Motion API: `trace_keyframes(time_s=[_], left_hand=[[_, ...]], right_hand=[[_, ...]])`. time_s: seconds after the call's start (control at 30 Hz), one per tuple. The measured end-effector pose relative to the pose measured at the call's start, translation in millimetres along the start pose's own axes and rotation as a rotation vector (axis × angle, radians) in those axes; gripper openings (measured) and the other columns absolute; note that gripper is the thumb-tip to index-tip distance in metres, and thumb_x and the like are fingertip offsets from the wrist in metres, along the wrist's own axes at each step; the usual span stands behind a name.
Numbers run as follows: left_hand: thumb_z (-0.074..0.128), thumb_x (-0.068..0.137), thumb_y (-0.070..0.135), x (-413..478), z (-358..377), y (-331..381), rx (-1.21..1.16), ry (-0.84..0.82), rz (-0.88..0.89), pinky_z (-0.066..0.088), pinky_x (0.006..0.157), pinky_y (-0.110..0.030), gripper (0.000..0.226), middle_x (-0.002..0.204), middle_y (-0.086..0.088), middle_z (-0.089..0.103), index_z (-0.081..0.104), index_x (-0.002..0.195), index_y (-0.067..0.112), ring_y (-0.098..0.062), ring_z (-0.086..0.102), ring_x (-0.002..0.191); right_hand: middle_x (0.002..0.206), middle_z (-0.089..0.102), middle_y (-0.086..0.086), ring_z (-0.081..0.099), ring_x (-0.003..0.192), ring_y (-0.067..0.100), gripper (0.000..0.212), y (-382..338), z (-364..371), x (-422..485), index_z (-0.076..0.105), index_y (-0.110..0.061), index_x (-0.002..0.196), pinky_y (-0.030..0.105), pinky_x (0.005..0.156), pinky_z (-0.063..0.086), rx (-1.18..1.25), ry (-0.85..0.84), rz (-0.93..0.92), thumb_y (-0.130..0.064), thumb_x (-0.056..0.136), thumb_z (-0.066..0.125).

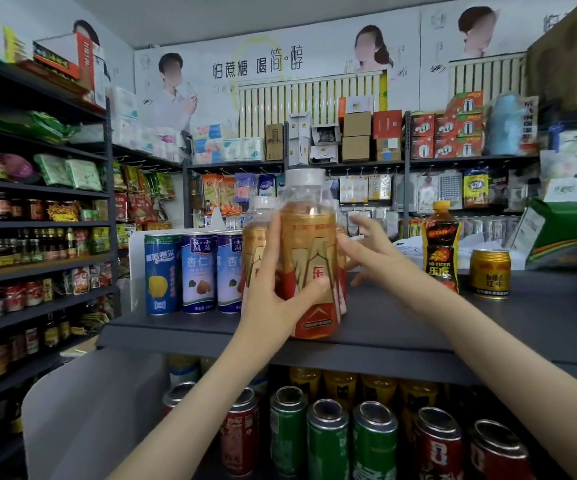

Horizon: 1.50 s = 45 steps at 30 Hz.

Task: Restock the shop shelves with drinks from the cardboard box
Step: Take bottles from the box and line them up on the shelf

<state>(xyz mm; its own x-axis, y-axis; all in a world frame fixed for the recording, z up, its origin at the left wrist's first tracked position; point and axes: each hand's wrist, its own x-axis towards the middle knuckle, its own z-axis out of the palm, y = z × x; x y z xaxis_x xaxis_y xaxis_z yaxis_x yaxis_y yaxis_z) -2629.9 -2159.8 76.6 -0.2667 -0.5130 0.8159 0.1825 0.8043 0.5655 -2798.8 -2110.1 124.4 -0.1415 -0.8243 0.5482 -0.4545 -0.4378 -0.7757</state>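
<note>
A gold-and-red drink bottle (pixel 309 258) with a white cap stands at the front edge of the dark top shelf (pixel 401 327). My left hand (pixel 276 289) grips it, thumb across the label and fingers round its left side. A second bottle of the same kind (pixel 257 233) stands just behind it to the left. My right hand (pixel 370 251) reaches past the front bottle's right side with its fingers spread, touching the bottles behind it. The cardboard box is not in view.
Three tall blue cans (pixel 197 271) stand left of the bottles. A black Hi-Tiger bottle (pixel 441 251) and a short gold can (pixel 490 273) stand to the right. Green and red cans (pixel 349 441) fill the shelf below. Stocked shelves (pixel 37 220) line the left wall.
</note>
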Motion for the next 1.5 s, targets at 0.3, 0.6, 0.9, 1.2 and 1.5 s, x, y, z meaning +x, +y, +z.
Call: trace_keyframes(time_s=[0.3,0.6,0.9,1.2,1.5], left_hand=[[0.072,0.079,0.037,4.3,59.1,24.5,0.469,-0.048,0.07,0.036,0.091,-0.021,0.112,0.141,0.008,0.041,-0.02,0.142,0.049,-0.011,0.046,0.123],[0.074,0.072,0.054,12.0,12.7,12.6,0.247,-0.452,-0.232,0.043,0.106,-0.037,0.078,0.129,0.019,0.055,0.039,0.14,0.036,-0.001,0.053,0.117],[0.073,0.074,0.05,-11.2,24.0,3.9,0.722,-0.005,0.003,0.029,0.089,-0.017,0.082,0.126,0.007,0.045,0.033,0.141,0.024,-0.01,0.045,0.116],[0.052,0.091,0.037,-0.9,-10.8,-33.3,0.774,0.172,0.246,0.039,0.101,-0.041,0.052,0.136,-0.007,0.044,0.042,0.141,0.027,-0.02,0.033,0.125],[0.054,0.094,0.028,8.8,-26.0,-49.1,0.631,0.038,0.018,0.031,0.11,-0.042,0.074,0.156,-0.009,0.006,0.008,0.144,0.055,-0.03,0.019,0.143]], right_hand=[[0.109,0.069,-0.003,0.066,0.101,0.012,0.079,-2.3,-11.4,-31.5,0.05,-0.017,0.125,0.03,0.086,0.055,0.006,0.101,-0.033,-0.041,0.056,0.08],[0.118,0.066,0.018,0.067,0.101,0.031,0.096,12.4,-41.6,-27.7,0.047,-0.008,0.131,0.037,0.076,0.056,0.444,-0.094,0.011,-0.031,0.05,0.093],[0.111,0.069,-0.003,0.069,0.095,0.012,0.054,7.4,-3.3,-17.1,0.05,-0.026,0.117,0.037,0.081,0.058,0.09,-0.036,0.068,-0.038,0.07,0.075],[0.116,0.067,0.0,0.066,0.105,0.019,0.061,24.9,-4.4,-0.8,0.052,-0.028,0.12,0.047,0.097,0.049,0.149,-0.075,0.108,-0.025,0.064,0.077],[0.119,0.063,-0.018,0.063,0.108,0.007,0.071,27.8,11.1,8.0,0.044,-0.043,0.135,0.045,0.096,0.051,-0.129,-0.092,0.038,-0.052,0.07,0.072]])
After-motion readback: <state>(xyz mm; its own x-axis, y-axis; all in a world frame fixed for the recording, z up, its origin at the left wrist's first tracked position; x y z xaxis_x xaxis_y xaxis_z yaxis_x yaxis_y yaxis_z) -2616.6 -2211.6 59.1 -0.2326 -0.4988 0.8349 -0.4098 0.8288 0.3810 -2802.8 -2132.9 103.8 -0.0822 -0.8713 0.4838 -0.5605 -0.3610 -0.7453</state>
